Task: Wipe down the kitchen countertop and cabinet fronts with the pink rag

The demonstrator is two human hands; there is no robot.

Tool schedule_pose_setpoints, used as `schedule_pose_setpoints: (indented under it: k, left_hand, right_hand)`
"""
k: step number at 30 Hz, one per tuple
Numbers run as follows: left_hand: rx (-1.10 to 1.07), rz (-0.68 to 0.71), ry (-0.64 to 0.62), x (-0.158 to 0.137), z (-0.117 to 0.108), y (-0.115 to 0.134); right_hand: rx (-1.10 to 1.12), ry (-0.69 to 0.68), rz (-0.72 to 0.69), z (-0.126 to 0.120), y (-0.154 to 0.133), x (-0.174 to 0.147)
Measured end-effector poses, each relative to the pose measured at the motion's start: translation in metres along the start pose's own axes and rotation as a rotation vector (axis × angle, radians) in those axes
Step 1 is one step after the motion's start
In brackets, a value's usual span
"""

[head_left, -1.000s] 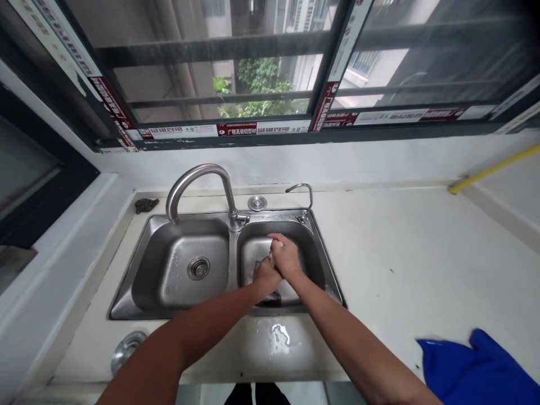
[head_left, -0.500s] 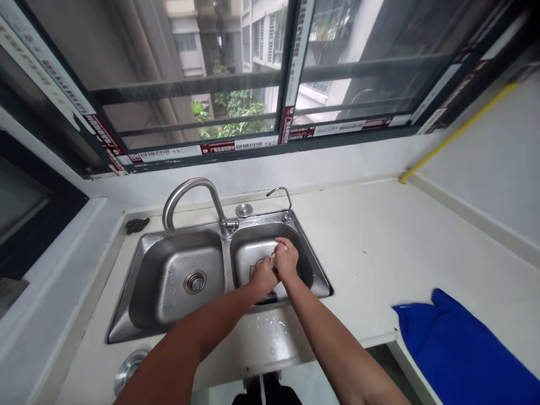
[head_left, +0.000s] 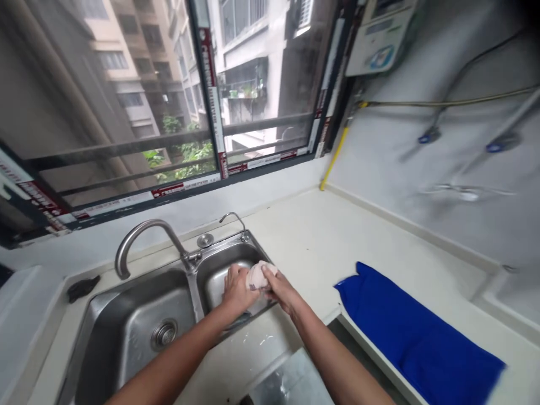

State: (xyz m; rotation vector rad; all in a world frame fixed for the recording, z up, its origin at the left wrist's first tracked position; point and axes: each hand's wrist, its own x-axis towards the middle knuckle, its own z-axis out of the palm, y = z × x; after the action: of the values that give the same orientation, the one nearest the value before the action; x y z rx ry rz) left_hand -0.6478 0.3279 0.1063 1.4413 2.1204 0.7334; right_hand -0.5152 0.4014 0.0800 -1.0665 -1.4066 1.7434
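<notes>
above the right basin of a steel double sink, a pale cloth is shown bunched between two bare hands, close to the basin's right rim. the left hand has its fingers bent against one side of the bundle; the right hand grips the opposite end, thumb on top. both sets of fingers are thus closed on the pale cloth. compared with half a second ago, when the hands were clasped together and hid most of it, they have moved apart and its rounded body is exposed. the wider hold suggests, as a judgement, that the bundle is being re-gripped rather than pressed tight. the view has also swung rightward, bringing more of the blue cloth on the table into frame, well apart from the hands. at left, the tap arches toward the left basin, with no running water visible.
</notes>
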Motion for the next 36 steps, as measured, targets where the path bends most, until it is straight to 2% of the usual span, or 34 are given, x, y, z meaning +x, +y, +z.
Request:
schedule_pose_setpoints:
  k: [2,3,5,8,12,14,17,20,22,26,29,31,34,36]
  left_hand:
    - [-0.066,0.095,-0.074,-0.009,-0.001,0.016]
    - [-0.165,0.134,-0.133,-0.014,0.002,0.024]
    - [-0.505,0.150,-0.304,-0.026,0.013,0.040]
    - [-1.036,0.031,-0.629,-0.048,0.045,0.070]
    - [-1.200,-0.004,-0.947,-0.087,0.104,0.125]
    - [-1.170,-0.003,-1.045,-0.113,0.130,0.153]
    - [-1.020,0.012,-1.154,-0.151,0.160,0.192]
    - [-0.827,0.117,-1.260,-0.184,0.186,0.225]
    - [-0.654,0.246,-1.219,-0.206,0.202,0.247]
    - [-0.380,0.527,-1.014,-0.256,0.219,0.296]
    - [-0.301,0.767,-1.038,-0.293,0.220,0.331]
    - [-0.246,0.881,-1.087,-0.308,0.222,0.347]
    - [-0.203,0.907,-1.234,-0.314,0.237,0.360]
    - [-0.212,0.839,-1.357,-0.313,0.257,0.363]
  right_hand:
    - [0.040,0.023,-0.017,-0.024,-0.008,-0.027]
    - [0.061,0.043,-0.042,-0.037,-0.012,-0.041]
    - [0.138,0.081,-0.111,-0.065,-0.018,-0.071]
    - [0.347,0.141,-0.178,-0.106,-0.024,-0.121]
    - [0.468,0.297,-0.202,-0.160,-0.020,-0.199]
    - [0.434,0.347,-0.222,-0.187,-0.017,-0.244]
    - [0.332,0.343,-0.239,-0.227,-0.013,-0.317]
    - [0.245,0.360,-0.217,-0.262,-0.007,-0.390]
    - [0.140,0.384,-0.182,-0.283,0.002,-0.434]
    - [-0.153,0.470,-0.047,-0.316,0.033,-0.502]
    - [-0.067,0.462,-0.018,-0.335,0.059,-0.545]
    - [0.023,0.516,-0.025,-0.344,0.073,-0.574]
    - [0.116,0.731,-0.027,-0.347,0.079,-0.613]
    - [0.192,0.893,-0.075,-0.345,0.073,-0.631]
